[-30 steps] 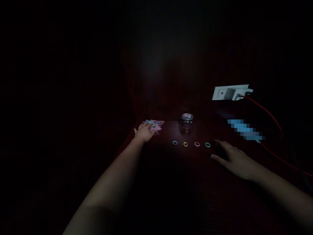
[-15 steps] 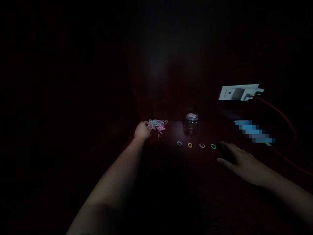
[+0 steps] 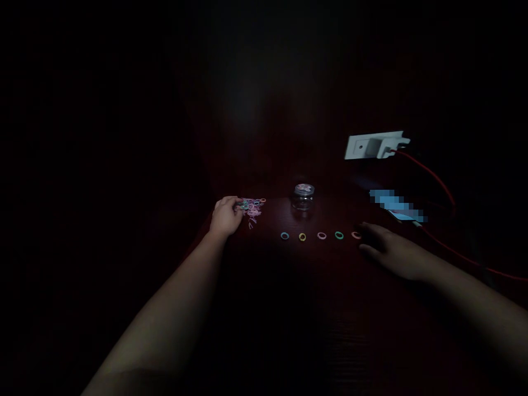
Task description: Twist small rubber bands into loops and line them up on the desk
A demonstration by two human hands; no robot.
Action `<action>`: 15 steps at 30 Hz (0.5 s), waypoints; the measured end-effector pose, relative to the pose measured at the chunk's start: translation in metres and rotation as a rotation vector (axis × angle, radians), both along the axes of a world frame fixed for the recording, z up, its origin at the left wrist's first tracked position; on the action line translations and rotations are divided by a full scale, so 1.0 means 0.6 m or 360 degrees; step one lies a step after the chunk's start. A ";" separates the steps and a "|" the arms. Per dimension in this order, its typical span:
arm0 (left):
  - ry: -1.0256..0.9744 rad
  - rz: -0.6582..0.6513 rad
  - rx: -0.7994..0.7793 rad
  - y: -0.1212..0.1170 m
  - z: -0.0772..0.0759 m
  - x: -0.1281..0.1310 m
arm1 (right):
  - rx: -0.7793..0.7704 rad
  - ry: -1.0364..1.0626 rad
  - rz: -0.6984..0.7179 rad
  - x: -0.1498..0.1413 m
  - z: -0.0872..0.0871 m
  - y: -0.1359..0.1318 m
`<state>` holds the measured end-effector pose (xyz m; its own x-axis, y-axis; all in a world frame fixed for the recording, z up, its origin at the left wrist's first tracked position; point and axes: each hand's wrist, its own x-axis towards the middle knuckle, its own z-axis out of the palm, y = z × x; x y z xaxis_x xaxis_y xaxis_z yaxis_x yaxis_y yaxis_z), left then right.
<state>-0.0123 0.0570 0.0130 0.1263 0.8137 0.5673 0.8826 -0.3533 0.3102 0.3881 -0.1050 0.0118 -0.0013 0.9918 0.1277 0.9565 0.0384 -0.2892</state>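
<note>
Small elastic hair ties lie in a row on the dark table: a blue one (image 3: 284, 236), a yellow one (image 3: 302, 237), a pink one (image 3: 322, 236), a green one (image 3: 339, 235) and a peach one (image 3: 356, 235). Just right of the peach tie is my right hand (image 3: 390, 250), its thumb and fingers apart and the fingertips close to that tie. At the left, my left hand (image 3: 226, 216) rests against a pile of mixed hair ties (image 3: 252, 208), fingers loosely apart at its edge. Part of the pile is hidden behind that hand.
A clear lidded jar (image 3: 303, 197) stands behind the row. At the right lies a phone with a blurred screen (image 3: 396, 205), joined to a red cable (image 3: 454, 253). A white socket with a charger (image 3: 375, 145) is on the wall behind. The surroundings are very dark.
The peach hair tie now shows at the right end of the row, beside my right fingers. The whole view has shifted, so things appear farther left. My left hand stays at the pile.
</note>
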 end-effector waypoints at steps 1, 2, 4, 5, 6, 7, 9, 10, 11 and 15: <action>0.0087 -0.0091 -0.0020 -0.002 0.001 0.007 | -0.0016 -0.0037 -0.0063 0.008 0.002 0.002; 0.0173 -0.0163 -0.0074 -0.005 0.001 0.015 | -0.0031 -0.0056 -0.0112 0.014 0.003 0.004; 0.0314 -0.0239 -0.0226 -0.007 -0.002 0.028 | -0.0046 -0.0074 -0.0134 0.020 0.004 0.005; 0.0370 -0.0249 -0.0319 -0.007 -0.005 0.032 | -0.0061 -0.0077 -0.0127 0.019 0.005 0.006; 0.0411 -0.0245 -0.0405 -0.006 -0.009 0.035 | -0.0084 -0.0081 -0.0143 0.017 0.004 0.005; 0.0440 -0.0232 -0.0475 -0.005 -0.013 0.035 | -0.0100 -0.0079 -0.0140 0.014 0.004 0.005; 0.0460 -0.0194 -0.0521 0.000 -0.020 0.033 | -0.0121 -0.0081 -0.0136 0.006 0.004 0.005; 0.0465 -0.0178 -0.0513 0.002 -0.022 0.031 | -0.0125 -0.0085 -0.0138 0.003 0.003 0.005; 0.0468 -0.0165 -0.0491 0.004 -0.023 0.028 | -0.0128 -0.0089 -0.0146 0.001 0.003 0.005; 0.0443 -0.0093 -0.0380 0.009 -0.022 0.019 | -0.0112 -0.0094 -0.0161 0.000 0.002 0.008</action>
<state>-0.0008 0.0621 -0.0005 0.2991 0.9060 0.2996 0.9253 -0.3521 0.1409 0.3881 -0.1000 0.0129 0.0940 0.9937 0.0604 0.9698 -0.0777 -0.2312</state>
